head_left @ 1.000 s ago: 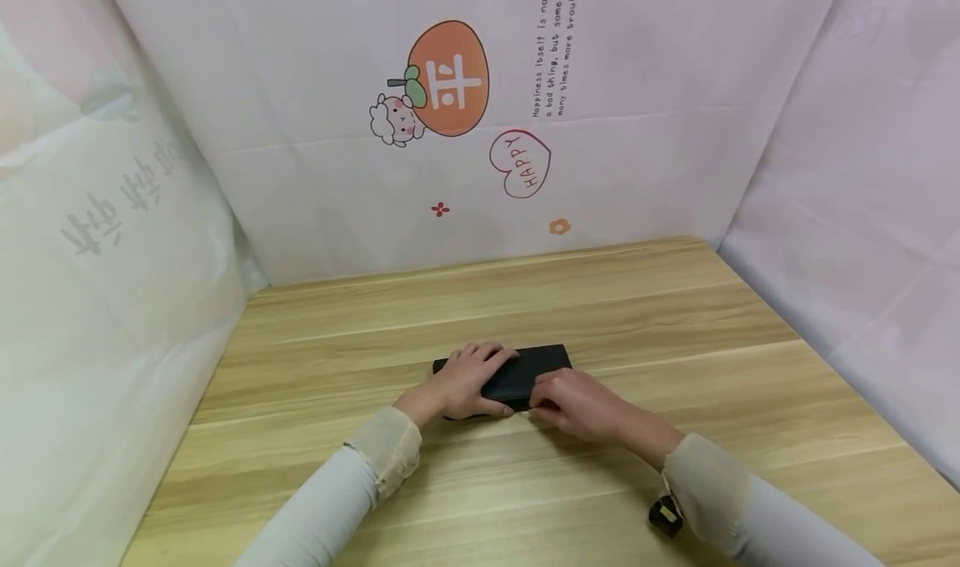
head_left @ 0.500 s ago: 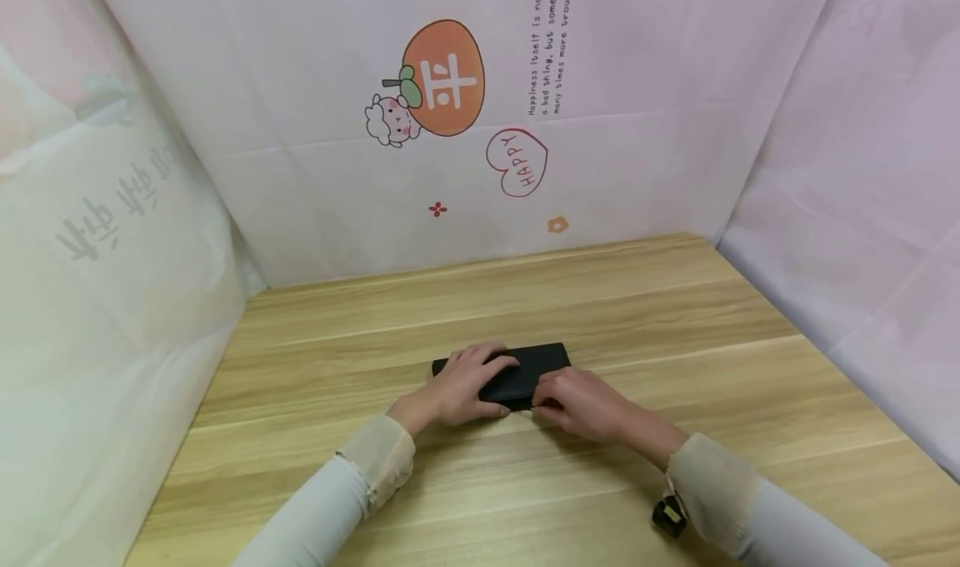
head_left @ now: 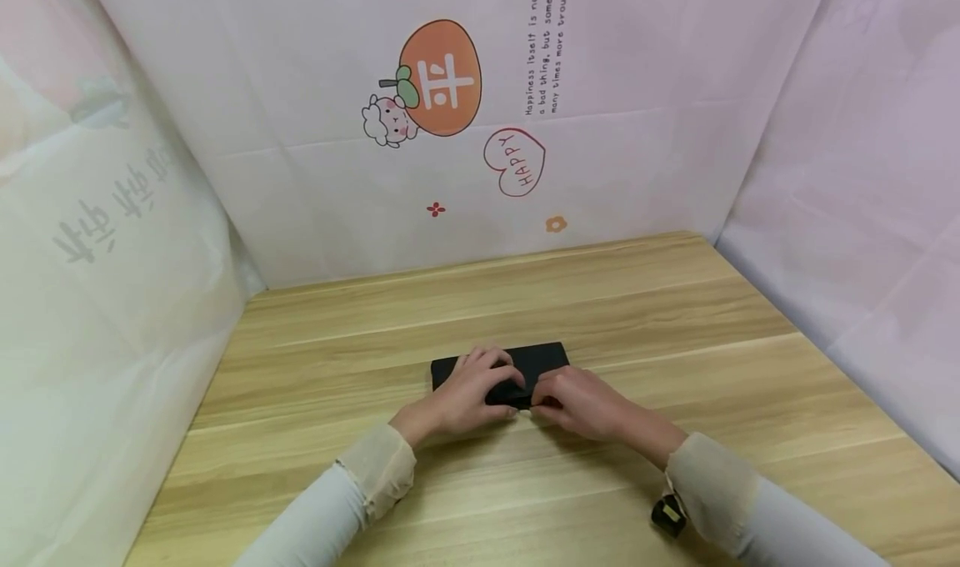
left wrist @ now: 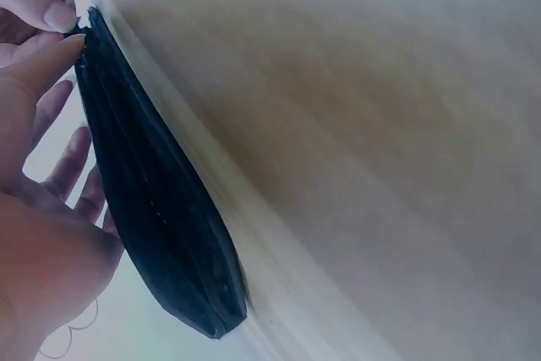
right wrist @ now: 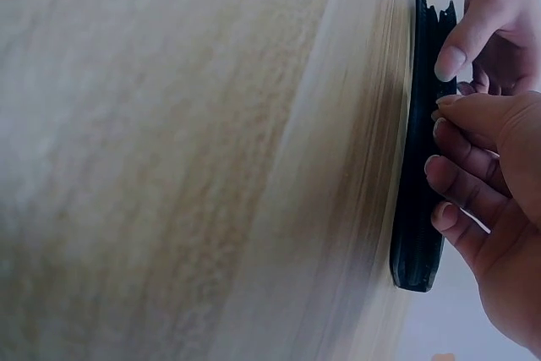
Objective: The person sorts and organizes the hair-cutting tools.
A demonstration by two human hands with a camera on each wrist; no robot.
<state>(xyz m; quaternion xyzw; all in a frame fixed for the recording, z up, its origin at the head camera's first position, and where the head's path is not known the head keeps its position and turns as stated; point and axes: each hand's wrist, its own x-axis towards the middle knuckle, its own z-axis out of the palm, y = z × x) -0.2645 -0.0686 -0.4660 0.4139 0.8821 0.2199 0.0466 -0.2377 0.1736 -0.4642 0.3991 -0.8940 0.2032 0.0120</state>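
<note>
A long, flat black pouch [head_left: 546, 358] lies on the wooden table, with a seam running along its near edge. My left hand [head_left: 474, 392] holds its left and middle part, thumb at the near edge and bent fingers over the top. Just right of that thumb, my right hand [head_left: 576, 402] pinches the near edge between thumb and curled index finger. What sits between those fingertips is hidden. In the left wrist view the pouch [left wrist: 161, 200] shows its long seamed side. The right wrist view has both thumbs close together at the pouch's edge [right wrist: 412, 209].
The wooden table [head_left: 360, 317] is bounded by white printed sheets at the back [head_left: 337, 200] and both sides. A small black device [head_left: 668, 515] with a yellow label hangs by the right sleeve cuff [head_left: 708, 488].
My left hand has shifted slightly right on the pouch, and its index finger has bent in toward the right hand. The right hand keeps its pinch at the same spot.
</note>
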